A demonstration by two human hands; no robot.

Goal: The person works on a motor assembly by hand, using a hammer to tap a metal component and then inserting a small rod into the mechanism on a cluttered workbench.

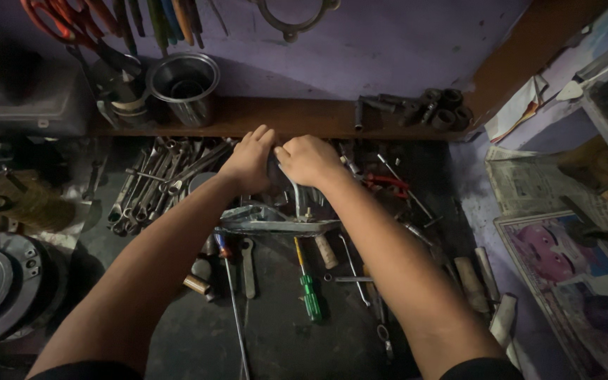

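Head-cam view down on a dark, cluttered table (276,338). Both bare hands meet near its back edge, gripping one metal part (279,219). Left hand (249,160) w/ fingers curled together round the part's upper end; right hand (309,159) fingers clamped on same end, touching the left. Part's flat grey base lies just below the hands. Spanners (150,184) piled toward the left. Green-handled screwdriver (309,292) toward the front edge, between the forearms. Steel cup (184,86) on shelf behind.
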